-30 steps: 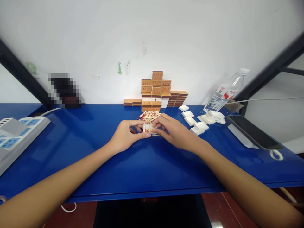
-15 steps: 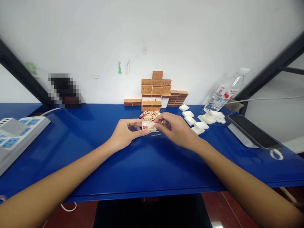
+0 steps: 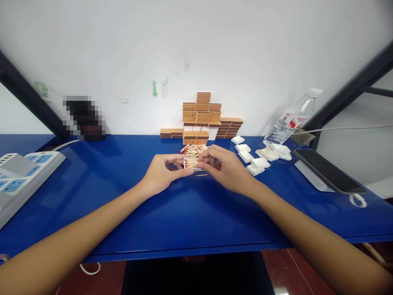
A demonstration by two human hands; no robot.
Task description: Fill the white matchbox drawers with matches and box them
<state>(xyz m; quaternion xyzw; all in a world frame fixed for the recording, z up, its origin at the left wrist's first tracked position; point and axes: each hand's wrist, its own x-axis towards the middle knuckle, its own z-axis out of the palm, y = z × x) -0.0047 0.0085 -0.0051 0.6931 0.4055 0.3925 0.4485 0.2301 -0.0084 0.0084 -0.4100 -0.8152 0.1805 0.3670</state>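
Note:
My left hand [image 3: 161, 172] is closed around a small white matchbox tray [image 3: 184, 163], thumb along its near side and fingers behind. Red-tipped matches [image 3: 190, 163] lie side by side in the tray, heads to the left. At the tray's right end, my right hand [image 3: 229, 166] pinches the plain ends of matches between thumb and forefinger; its fingertips hide part of the tray. Just behind both hands is a heap of loose matches [image 3: 195, 150]. A single match [image 3: 201, 175] lies on the blue table in front of the tray.
Orange matchboxes [image 3: 202, 117] are stacked against the wall. Several white trays [image 3: 260, 162] lie to the right, near a leaning water bottle [image 3: 287, 119] and a phone [image 3: 330, 170] propped on a white block. A power strip [image 3: 33, 176] sits at the left.
More matches now show in the tray, filling its left part. My right hand has shifted slightly left over the tray. My left hand holds the tray in the same place.

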